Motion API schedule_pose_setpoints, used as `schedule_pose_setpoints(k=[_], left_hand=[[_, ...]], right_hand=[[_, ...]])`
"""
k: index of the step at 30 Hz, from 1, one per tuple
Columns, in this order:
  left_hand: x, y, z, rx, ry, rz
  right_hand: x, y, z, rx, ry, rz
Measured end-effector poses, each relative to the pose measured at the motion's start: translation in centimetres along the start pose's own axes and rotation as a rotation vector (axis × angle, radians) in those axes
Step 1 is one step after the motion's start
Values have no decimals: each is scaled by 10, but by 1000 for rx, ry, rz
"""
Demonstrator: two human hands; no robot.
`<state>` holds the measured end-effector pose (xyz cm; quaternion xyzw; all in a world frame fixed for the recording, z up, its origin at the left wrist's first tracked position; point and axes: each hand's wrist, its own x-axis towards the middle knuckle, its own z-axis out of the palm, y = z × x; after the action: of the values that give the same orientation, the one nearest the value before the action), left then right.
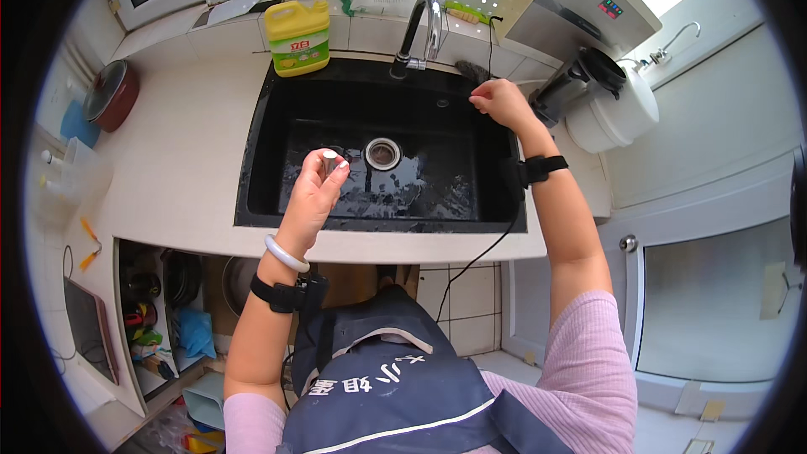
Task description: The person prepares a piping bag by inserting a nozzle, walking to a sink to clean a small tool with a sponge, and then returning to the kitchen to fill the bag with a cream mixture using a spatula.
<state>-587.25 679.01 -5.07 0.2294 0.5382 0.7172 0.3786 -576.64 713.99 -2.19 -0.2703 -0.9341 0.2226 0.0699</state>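
Note:
My left hand (318, 192) is over the left front part of the black sink (252, 202). Its fingers and thumb grip a small silver cylinder (329, 162), light end up; the rest of it is hidden in the hand. Over the sink's far right corner is my right hand (503, 104), fingertips drawn together and pointing left. Whether something sits between them I cannot tell. A dark grey scrubber (471, 72) lies just behind that hand on the sink's rim. The chrome faucet (434, 28) rises from the back rim, and the metal drain (383, 154) shows in the wet basin.
A yellow detergent jug (296, 38) stands at the sink's back left corner. A lidded red pot (113, 96) sits on the left of the countertop (183, 151). At right are a black-lidded container (577, 82) and a white tank (615, 110). A black cord (470, 265) crosses the counter's front edge.

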Motion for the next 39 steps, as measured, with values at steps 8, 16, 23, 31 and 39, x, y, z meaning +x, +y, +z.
schedule_pose_setpoints(k=[8,16,23,31,39], left_hand=[[118,-42,66,19,126,-57],[179,-83,95,-20,131,-34],[206,-91,108,-96,139,4],[210,-88,107,-92,174,41],[206,-96,107,-30,204,42]], right_hand=[[187,79,80,-19,44,-65],[241,85,123,-14,117,-214],[239,85,118,97,78,-138],[234,86,120,194,105,-79],[240,105,134,146,134,-65]])
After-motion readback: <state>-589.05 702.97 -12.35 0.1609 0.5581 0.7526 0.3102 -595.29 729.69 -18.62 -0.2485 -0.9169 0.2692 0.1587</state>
